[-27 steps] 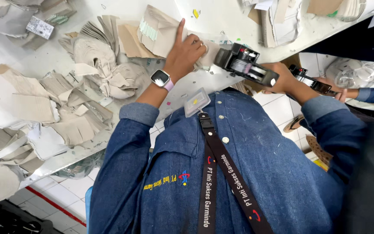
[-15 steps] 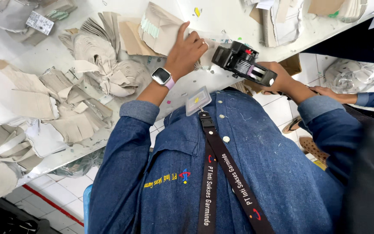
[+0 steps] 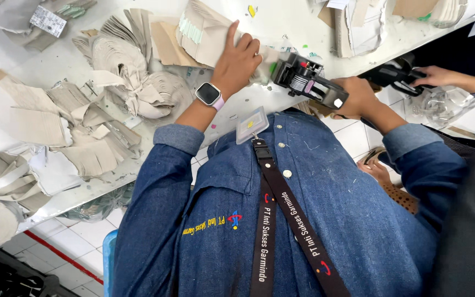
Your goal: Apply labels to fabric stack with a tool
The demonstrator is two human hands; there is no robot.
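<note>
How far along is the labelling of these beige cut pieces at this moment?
Done: cannot tell; no applied tags are legible on the bundled stacks across the white table. In hand: the left hand presses down a beige piece while the right hand grips a black labelling gun with its nose at that piece. Left: many loose pieces lie spread.

Head camera looks steeply down, close over the table [image 3: 138, 66].

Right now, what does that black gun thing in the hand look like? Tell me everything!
The label gun is black plastic, with a ribbed grey roller and a small pink part near its nose and a white round knob at the back. The right hand holds its handle. It lies tilted over the table edge, nose toward the beige cut pieces under the left hand.
</note>
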